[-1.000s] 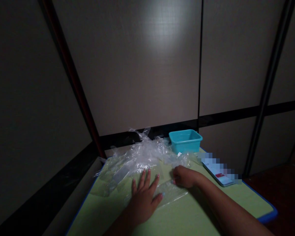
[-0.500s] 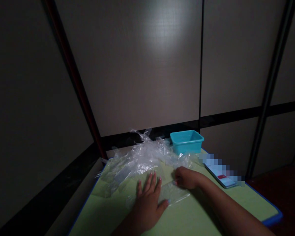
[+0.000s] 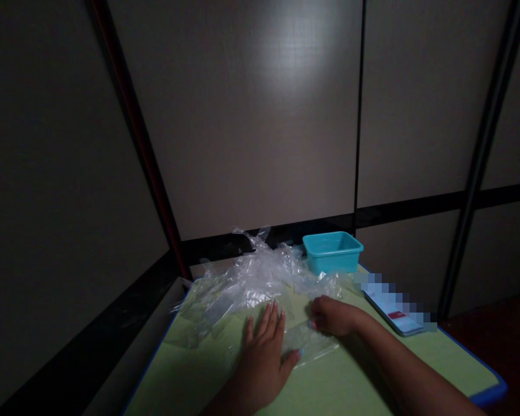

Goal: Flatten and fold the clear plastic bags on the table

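Hands: clear plastic film (image 3: pixel 314 342) covered by splayed left hand (image 3: pixel 262 361); curled right hand (image 3: pixel 335 315), grip unclear
Surface: green, blue-edged tabletop (image 3: pixel 329 384)
Room: grey-brown panels (image 3: pixel 264 150)

The left hand (image 3: pixel 262 367) is covering part of the flat clear bag (image 3: pixel 309 345), while the right hand (image 3: pixel 335 316) is curling so that most of its fingertips are hiding, leaving its hold on the bag unclear. The bottom edge is cutting off both forearms (image 3: pixel 398 359) and the near side of the worktop (image 3: pixel 320 388), and blocky squares are blurring much of the phone (image 3: pixel 394 314). Single pieces are blending together in the plastic heap (image 3: pixel 260 274), and the blue tub (image 3: pixel 334 264) is hiding its bottom behind its front wall.
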Available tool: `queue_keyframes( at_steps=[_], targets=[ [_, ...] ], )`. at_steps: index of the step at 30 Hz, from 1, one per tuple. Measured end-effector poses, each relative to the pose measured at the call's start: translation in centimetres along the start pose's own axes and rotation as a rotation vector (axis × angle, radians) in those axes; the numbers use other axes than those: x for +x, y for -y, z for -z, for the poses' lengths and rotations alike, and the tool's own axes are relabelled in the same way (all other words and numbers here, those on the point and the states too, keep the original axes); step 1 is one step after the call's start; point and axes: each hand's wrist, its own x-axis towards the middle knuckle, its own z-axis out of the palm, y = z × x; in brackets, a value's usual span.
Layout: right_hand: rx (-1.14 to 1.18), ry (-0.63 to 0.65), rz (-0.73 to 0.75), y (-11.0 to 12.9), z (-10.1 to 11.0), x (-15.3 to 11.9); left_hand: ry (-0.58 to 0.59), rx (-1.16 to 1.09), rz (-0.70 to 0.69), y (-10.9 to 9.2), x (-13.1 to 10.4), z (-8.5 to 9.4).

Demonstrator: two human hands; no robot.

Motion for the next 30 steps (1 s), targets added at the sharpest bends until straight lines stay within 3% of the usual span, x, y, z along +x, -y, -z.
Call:
queue_keyframes(
  at_steps=[14, 30],
  targets=[
    [0.051, -0.061, -0.016, 0.46, -0.52, 0.46, -0.040, 0.026, 0.019, 0.66, 0.13, -0.85],
    [0.023, -0.033, 0.007, 0.50, -0.08, 0.23, 0.064, -0.020, 0.067, 0.16, -0.01, -0.58]
  ],
)
